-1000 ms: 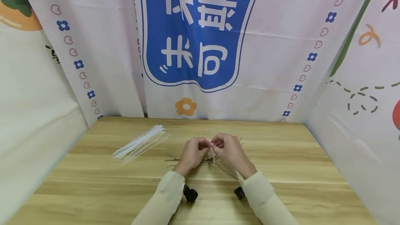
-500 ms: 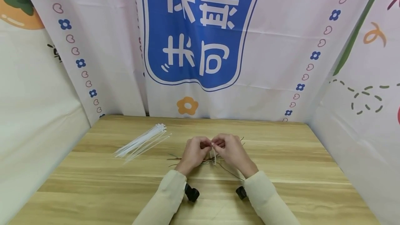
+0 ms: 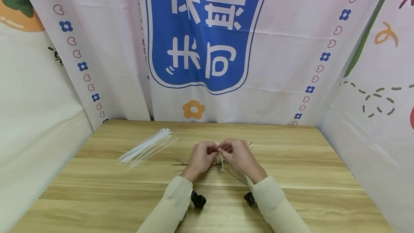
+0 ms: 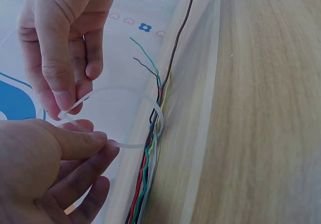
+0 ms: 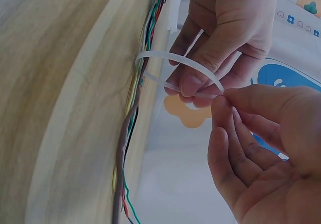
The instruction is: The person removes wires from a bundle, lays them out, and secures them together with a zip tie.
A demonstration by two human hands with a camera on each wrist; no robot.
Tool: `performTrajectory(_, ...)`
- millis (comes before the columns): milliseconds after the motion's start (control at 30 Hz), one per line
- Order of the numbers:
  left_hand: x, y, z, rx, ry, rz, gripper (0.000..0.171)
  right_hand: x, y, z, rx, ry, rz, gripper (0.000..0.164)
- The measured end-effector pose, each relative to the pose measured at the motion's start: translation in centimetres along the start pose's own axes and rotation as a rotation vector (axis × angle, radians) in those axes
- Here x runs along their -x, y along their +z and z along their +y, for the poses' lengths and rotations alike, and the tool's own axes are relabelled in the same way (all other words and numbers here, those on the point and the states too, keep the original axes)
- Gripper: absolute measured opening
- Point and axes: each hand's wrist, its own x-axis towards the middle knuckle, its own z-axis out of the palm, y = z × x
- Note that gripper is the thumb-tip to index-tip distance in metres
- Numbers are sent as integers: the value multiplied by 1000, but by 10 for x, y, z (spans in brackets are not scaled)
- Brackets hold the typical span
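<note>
A white cable tie (image 4: pixel 161 117) forms a loop around a bundle of thin coloured wires (image 4: pixel 146 166), with wide slack. In the left wrist view, my left hand (image 4: pixel 60 166) pinches the tie's strap between thumb and finger. My right hand (image 4: pixel 65 38) pinches it at the small head, where the ends meet. The right wrist view has my right hand (image 5: pixel 271 138) at the tie's end and my left hand (image 5: pixel 230 33) behind the loop (image 5: pixel 183 59). From the head, both hands meet above the wires (image 3: pixel 213 167), which lie on the table.
A pile of white cable ties (image 3: pixel 145 146) lies on the wooden table (image 3: pixel 129 197), left of the hands. One long dark wire (image 3: pixel 239 179) runs out under the right wrist. Printed cloth (image 3: pixel 278 64) hangs behind the table and at both sides.
Both hands stay together above the wires, with the cable tie still looped round them. Only a slight shift of the head view and tiny finger movement show.
</note>
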Motion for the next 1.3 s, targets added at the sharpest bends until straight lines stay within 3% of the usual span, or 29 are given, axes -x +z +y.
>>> performTrajectory(1300,1,-2,3,18,-15,-18,9,0,-3,0,19,-4,-8,9)
